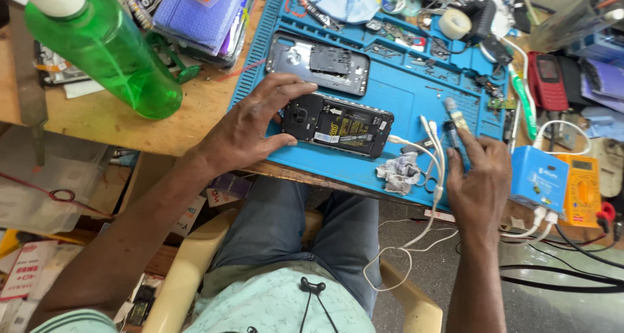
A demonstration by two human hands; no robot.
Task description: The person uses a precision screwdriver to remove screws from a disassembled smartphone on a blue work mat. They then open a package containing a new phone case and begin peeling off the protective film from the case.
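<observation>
An opened black phone (344,126) lies on a blue work mat (403,89), its battery and board exposed. My left hand (250,128) grips its camera end, thumb below and fingers above. A white cable (416,147) runs from the phone's right end. Behind it lies the phone's detached dark back cover (318,63). My right hand (478,177) holds a small brush (453,115) upright by its handle, just right of the phone, bristles pointing away from me.
A green plastic bottle (107,47) lies at the left on the wooden bench. A blue box (538,177) and a yellow multimeter (582,186) stand at the right. A crumpled cloth (398,172), tape roll (454,23), red phone (548,79) and small parts crowd the mat.
</observation>
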